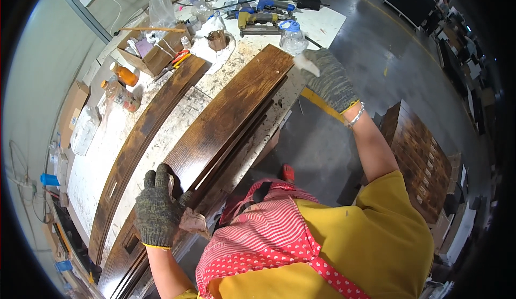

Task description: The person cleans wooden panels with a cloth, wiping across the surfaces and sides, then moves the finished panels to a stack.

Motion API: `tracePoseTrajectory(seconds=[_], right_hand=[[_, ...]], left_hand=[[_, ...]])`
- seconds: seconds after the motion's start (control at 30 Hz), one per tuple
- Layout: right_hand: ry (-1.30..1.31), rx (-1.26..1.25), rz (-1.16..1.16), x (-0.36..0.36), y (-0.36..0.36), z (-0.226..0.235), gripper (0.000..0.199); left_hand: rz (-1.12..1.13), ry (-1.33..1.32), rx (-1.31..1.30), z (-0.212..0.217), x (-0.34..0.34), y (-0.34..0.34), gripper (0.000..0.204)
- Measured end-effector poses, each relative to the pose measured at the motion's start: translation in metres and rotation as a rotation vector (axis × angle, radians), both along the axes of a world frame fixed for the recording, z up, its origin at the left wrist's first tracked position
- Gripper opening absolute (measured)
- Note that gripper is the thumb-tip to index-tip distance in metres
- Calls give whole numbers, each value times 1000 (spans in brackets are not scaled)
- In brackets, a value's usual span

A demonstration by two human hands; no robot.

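A long dark-brown wooden board [231,105] lies on the worktable, slanting from near left to far right. My left hand [158,208], in a dark knitted glove, is at its near part. Its fingers are closed around a stained brownish rag [194,222], part of which shows beside the thumb. My right hand [332,81], gloved the same way, is just past the board's far right end. It grips a white wad of cloth [306,65]. What lies under the left palm is hidden.
A curved brown wooden piece [142,137] lies left of the board. Beyond are bottles [122,95], a cardboard box [153,51], nail guns [258,22] and a clear jar [293,38]. Stacked brown panels [419,159] stand at right. The table's right edge runs close beside the board.
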State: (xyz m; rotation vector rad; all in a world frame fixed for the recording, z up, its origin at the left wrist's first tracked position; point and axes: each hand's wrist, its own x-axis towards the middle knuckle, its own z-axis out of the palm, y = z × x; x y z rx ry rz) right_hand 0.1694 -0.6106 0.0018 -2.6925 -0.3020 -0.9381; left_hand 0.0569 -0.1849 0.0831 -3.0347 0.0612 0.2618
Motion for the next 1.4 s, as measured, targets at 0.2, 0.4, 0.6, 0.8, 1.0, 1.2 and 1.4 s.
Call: tracePoseTrajectory(seconds=[0.2,0.4,0.6,0.8,1.0,1.2,1.4], right_hand=[[83,87,17,-29,60,3,46],[-20,134,297,-78,145,-4,43],[-11,155,72,-35,77,-4,42],[30,148,336,-111,214,-8,46],[19,133,221,-79,162,-11,38],[92,4,232,-113,221,-17,44],[135,39,292,-94,220,4,34]], left_hand=[[14,-10,-26,3,1,-4,75],[-110,-161,-201,-1,-14,28,64],[357,-240,-319,16,-99,211,53],[798,-69,-688,-27,-146,338,55],[706,-88,-267,-13,-145,309,60],[698,-89,-364,-23,-145,323,60],[680,-44,-222,-18,-158,323,66]])
